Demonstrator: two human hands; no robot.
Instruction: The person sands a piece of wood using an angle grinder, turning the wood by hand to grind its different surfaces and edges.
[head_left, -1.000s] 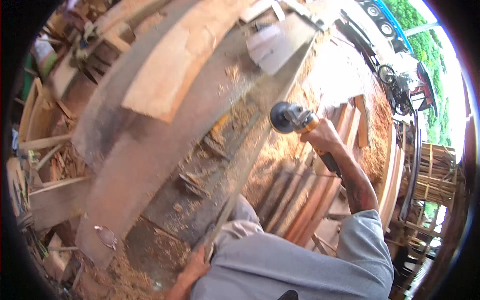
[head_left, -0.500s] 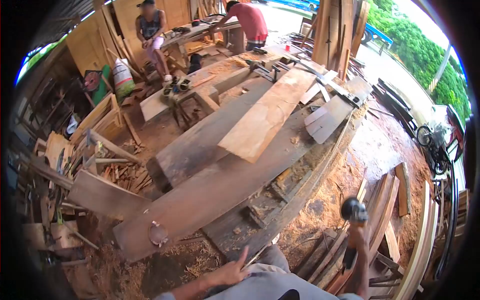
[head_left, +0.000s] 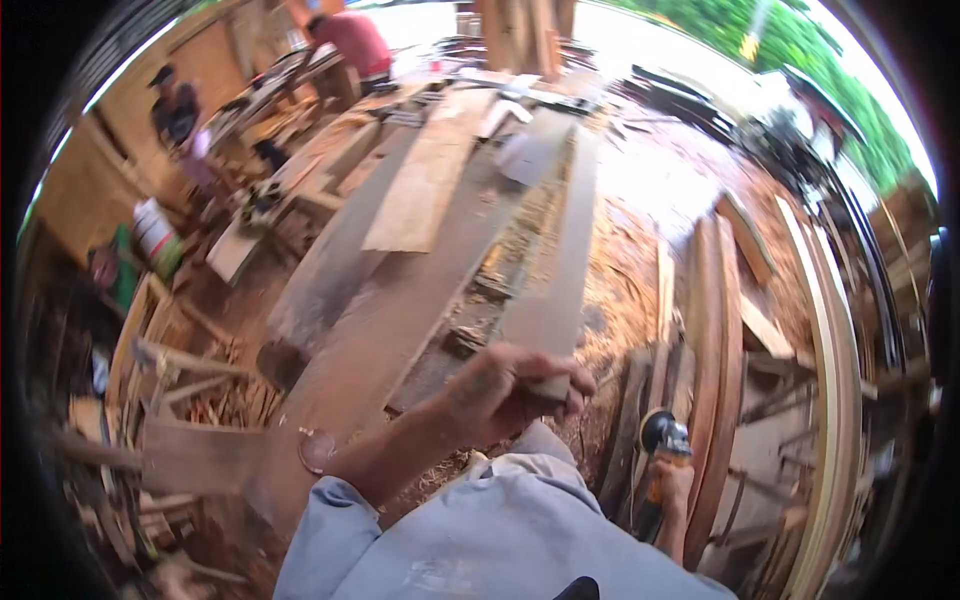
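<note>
Left grip clenched on near end of long grey-brown wooden plank, which stretches forward. Right grip wrapped around orange-and-black handheld power tool with round dark disc, near long reddish-brown wooden beams.

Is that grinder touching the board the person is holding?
Apart: the head view shows planks in the gap between the grinder and the board.

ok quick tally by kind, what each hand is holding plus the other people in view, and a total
Grinder, held in the right hand: 1
Long thin board, held near one end in the left hand: 1
Other people, person in a red top and person in a dark top: 2
Total: 4
</note>
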